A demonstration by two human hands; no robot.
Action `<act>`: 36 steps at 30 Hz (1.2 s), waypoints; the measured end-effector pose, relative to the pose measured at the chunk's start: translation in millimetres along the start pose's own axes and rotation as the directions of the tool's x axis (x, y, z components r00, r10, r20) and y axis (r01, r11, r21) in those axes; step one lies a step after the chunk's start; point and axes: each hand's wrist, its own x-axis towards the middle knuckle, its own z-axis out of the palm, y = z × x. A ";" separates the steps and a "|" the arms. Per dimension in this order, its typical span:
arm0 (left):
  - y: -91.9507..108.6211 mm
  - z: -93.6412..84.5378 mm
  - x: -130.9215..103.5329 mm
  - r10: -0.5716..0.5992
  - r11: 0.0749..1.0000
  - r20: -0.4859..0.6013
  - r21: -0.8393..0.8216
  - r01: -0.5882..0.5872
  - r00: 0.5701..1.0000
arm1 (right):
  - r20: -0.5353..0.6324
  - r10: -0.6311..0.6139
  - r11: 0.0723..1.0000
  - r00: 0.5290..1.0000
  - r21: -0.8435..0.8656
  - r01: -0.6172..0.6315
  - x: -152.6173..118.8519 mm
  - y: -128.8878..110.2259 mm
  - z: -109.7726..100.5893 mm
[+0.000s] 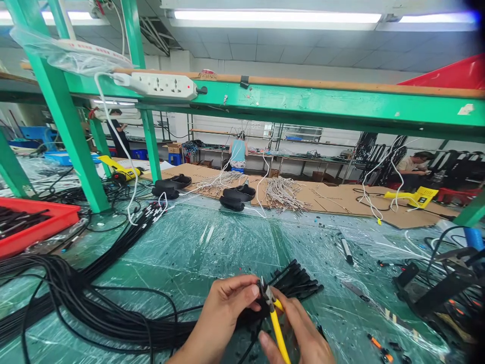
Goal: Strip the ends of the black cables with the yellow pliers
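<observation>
My left hand point(231, 308) pinches the end of a black cable between thumb and fingertips, low in the middle of the view. Wrapped round the yellow handles of a pair of pliers point(278, 328) is my right hand point(299, 328). The metal jaws of the pliers are at the cable end, close to my left fingertips; whether they touch it I cannot tell. A thick bundle of black cables point(113, 323) runs from the left under my hands. Its black ends point(299, 280) fan out just beyond my right hand.
A red tray point(64, 215) with black parts stands at the left. Yellow tools point(417, 197) and bunched white cables point(284, 194) lie on cardboard point(326, 199) at the back. A black metal fixture point(428, 288) stands at the right. A green shelf beam point(303, 103) crosses above. Several people sit or stand farther off.
</observation>
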 end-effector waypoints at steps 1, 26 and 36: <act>-0.4 -0.2 0.3 -0.001 1.000 -0.011 -0.004 0.000 1.000 | 0.001 -0.017 0.998 1.000 -0.061 0.017 0.2 1.3 -1.3; 0.5 4.0 -1.7 0.101 0.994 0.041 0.026 -0.102 0.994 | 0.017 -0.077 0.992 0.997 -0.095 0.079 -1.4 3.7 -1.1; 4.2 -1.5 4.3 0.025 0.996 0.073 -0.086 -0.019 0.997 | 0.207 0.226 0.843 0.952 0.448 -0.297 -3.7 -5.9 4.5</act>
